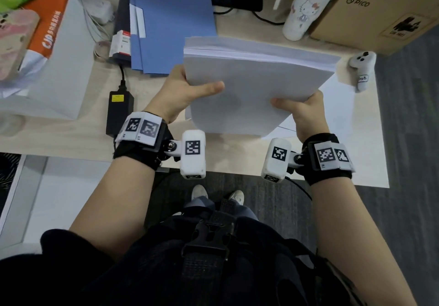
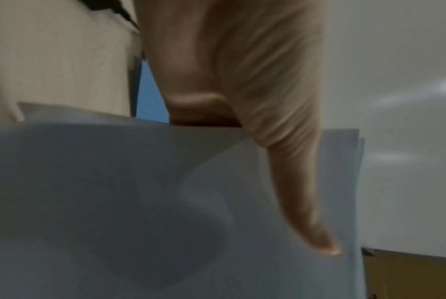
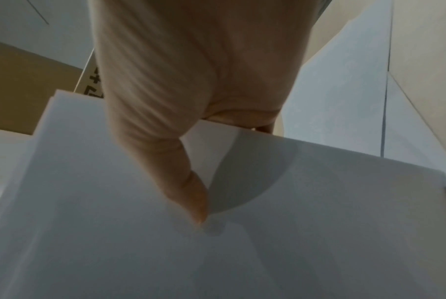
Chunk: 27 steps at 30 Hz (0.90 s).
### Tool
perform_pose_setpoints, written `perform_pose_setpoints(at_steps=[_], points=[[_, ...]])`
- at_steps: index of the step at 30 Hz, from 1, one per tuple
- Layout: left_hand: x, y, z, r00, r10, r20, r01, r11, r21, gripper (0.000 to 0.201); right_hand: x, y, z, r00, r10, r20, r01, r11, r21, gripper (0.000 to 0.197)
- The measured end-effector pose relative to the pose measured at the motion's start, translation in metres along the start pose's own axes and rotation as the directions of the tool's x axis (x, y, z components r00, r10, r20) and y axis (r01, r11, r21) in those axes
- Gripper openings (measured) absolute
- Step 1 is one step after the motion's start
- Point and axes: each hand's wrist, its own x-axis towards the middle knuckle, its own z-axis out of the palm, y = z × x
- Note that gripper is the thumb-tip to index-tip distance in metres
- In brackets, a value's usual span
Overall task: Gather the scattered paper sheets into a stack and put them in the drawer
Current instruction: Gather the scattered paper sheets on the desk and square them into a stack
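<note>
So the person was standing at the desk [image 1: 71,144] with a stack of white paper [image 1: 249,87] lifted clear of the top, held out in front of them between both hands. The left hand [image 1: 180,96] pinched the stack's left edge, thumb laid flat across the top sheet and the fingers tucked underneath where I couldn't see them. The right hand [image 1: 306,110] did the same on the near right corner, thumb on top, fingers hidden below. The far edges of the sheets weren't quite flush, you could see them fanned a little. At least one loose sheet [image 1: 332,106] lay on the desk under and to the right of the stack. Behind it sat some blue folders [image 1: 173,25], with a black power brick [image 1: 118,113] off to the left and an orange-and-white paper ream box [image 1: 54,44] further left. A white bottle with a cartoon cat [image 1: 306,8] stood at the back next to a cardboard box [image 1: 370,13], and a small white controller [image 1: 362,68] lay by the right edge. Couldn't spot the drawer from where I was.
</note>
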Motion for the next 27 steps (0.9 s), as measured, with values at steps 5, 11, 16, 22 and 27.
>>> perform_pose_setpoints(at_steps=[5,11,16,22,27], points=[[0.005,0.017,0.004,0.985,0.104,-0.137,-0.121,0.985,-0.122,0.058,-0.003,-0.023,-0.002,0.999,-0.015,-0.031,0.019,0.991,0.130,0.033],[0.010,0.031,0.031,0.907,0.134,-0.400,-0.155,0.988,-0.021,0.028,0.001,-0.047,0.012,0.981,0.023,-0.190,0.014,0.981,0.191,0.060],[0.008,0.025,0.029,0.886,0.146,-0.441,-0.169,0.985,-0.013,0.018,-0.003,-0.049,0.018,0.944,0.043,-0.327,0.024,0.980,0.198,0.020],[0.002,0.016,0.019,0.969,0.148,-0.196,-0.158,0.987,-0.033,0.047,-0.002,-0.049,0.016,0.953,-0.008,-0.302,0.042,0.993,0.108,0.019],[-0.001,-0.014,0.009,0.993,0.058,-0.107,-0.059,0.998,-0.006,0.046,-0.002,-0.047,0.014,0.967,-0.024,-0.255,0.053,0.993,0.108,0.021]])
